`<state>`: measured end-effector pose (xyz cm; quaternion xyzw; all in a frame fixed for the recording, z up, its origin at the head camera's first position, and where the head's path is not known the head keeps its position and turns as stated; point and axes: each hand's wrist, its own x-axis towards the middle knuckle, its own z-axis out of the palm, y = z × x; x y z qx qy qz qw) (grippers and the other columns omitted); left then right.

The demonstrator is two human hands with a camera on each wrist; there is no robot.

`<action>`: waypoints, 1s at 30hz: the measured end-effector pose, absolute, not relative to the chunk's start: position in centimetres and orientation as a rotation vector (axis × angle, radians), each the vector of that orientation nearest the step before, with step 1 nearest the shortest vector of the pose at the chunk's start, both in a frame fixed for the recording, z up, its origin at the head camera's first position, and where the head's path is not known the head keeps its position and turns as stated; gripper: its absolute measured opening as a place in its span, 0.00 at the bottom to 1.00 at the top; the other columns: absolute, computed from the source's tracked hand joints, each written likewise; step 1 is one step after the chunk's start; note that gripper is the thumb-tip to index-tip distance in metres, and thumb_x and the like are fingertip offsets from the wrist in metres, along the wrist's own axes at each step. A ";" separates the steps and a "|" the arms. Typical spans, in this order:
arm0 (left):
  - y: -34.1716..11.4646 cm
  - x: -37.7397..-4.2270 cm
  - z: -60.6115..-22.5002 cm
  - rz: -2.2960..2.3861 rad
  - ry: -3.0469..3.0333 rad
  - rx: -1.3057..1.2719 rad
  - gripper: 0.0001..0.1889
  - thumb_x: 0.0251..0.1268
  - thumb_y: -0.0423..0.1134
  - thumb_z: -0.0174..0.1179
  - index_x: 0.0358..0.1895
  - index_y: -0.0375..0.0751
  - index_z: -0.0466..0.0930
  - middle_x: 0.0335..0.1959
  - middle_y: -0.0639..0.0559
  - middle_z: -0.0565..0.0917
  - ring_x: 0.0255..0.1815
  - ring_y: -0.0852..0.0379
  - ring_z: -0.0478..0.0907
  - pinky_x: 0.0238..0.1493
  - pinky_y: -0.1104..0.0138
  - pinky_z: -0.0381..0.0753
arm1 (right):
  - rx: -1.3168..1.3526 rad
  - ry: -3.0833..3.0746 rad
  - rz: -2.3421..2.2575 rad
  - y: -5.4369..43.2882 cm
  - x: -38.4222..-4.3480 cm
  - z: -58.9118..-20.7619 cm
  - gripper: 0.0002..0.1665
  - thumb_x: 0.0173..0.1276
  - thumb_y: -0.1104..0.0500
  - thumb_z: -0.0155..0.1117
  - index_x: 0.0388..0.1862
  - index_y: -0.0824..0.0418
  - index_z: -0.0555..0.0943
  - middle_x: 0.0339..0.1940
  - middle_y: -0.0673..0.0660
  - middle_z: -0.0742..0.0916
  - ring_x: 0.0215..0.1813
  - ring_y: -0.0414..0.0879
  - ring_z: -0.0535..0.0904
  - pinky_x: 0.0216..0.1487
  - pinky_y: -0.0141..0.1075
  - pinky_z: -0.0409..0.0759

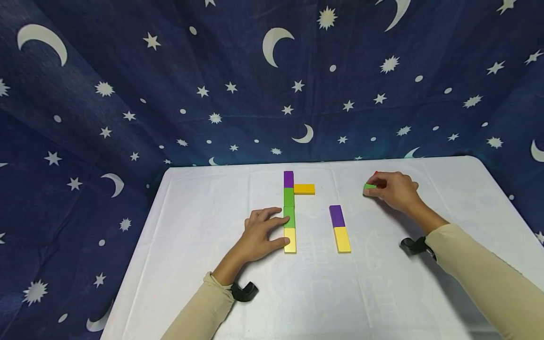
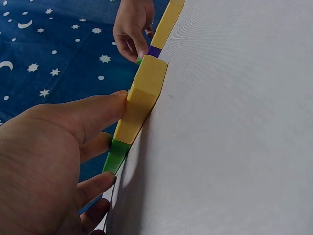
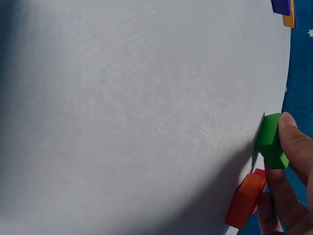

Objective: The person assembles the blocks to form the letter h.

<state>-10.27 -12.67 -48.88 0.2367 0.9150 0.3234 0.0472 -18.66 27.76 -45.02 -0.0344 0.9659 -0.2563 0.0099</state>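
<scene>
A column of flat blocks lies end to end: a purple block (image 1: 288, 179), an upper green block (image 1: 288, 197), a lower green block (image 1: 289, 215) and a pale yellow block (image 1: 290, 236). My left hand (image 1: 260, 234) reaches in from the left, its thumb on the yellow block and its index finger on the lower green one. Over on the right, my right hand (image 1: 396, 191) pinches another green block (image 3: 272, 142) between thumb and fingers. An orange block (image 3: 244, 201) and part of a red piece (image 3: 259, 172) are beside those fingers, mostly hidden in the head view.
An orange-yellow block (image 1: 304, 189) sticks out sideways from the column near its top. Between the hands, a second purple block (image 1: 337, 216) meets a second yellow block (image 1: 342, 240), slightly slanted. White cloth covers the table (image 1: 191, 198); a starry blue curtain (image 1: 238, 56) hangs behind.
</scene>
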 end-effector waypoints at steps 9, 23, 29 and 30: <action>-12.6 -10.2 -48.8 0.976 2.796 0.727 0.31 0.62 0.56 0.69 0.69 0.57 0.79 0.75 0.50 0.70 0.70 0.47 0.63 0.59 0.50 0.60 | -0.139 3.066 -0.896 27.2 -18.2 -45.1 0.13 0.59 0.54 0.80 0.40 0.57 0.89 0.36 0.60 0.92 0.47 0.62 0.83 0.51 0.61 0.62; -12.6 -10.2 -48.9 0.995 2.799 0.729 0.30 0.62 0.56 0.69 0.68 0.57 0.80 0.75 0.50 0.70 0.69 0.47 0.63 0.57 0.49 0.60 | -0.009 2.617 -1.492 24.7 -18.6 -44.7 0.20 0.68 0.55 0.73 0.52 0.66 0.85 0.46 0.63 0.89 0.38 0.35 0.86 0.41 0.34 0.87; -12.6 -10.2 -48.8 0.980 2.797 0.724 0.30 0.62 0.56 0.69 0.68 0.57 0.79 0.75 0.50 0.70 0.70 0.47 0.62 0.58 0.50 0.60 | 0.052 2.359 -1.629 23.4 -18.9 -44.5 0.22 0.73 0.60 0.67 0.60 0.72 0.79 0.52 0.65 0.83 0.42 0.38 0.86 0.48 0.39 0.86; -12.6 -10.2 -48.8 0.981 2.796 0.725 0.30 0.62 0.56 0.69 0.68 0.57 0.79 0.75 0.50 0.70 0.70 0.47 0.62 0.58 0.49 0.60 | 0.052 2.329 -1.644 23.2 -19.0 -44.5 0.23 0.73 0.61 0.67 0.61 0.72 0.78 0.53 0.66 0.82 0.43 0.39 0.86 0.48 0.39 0.86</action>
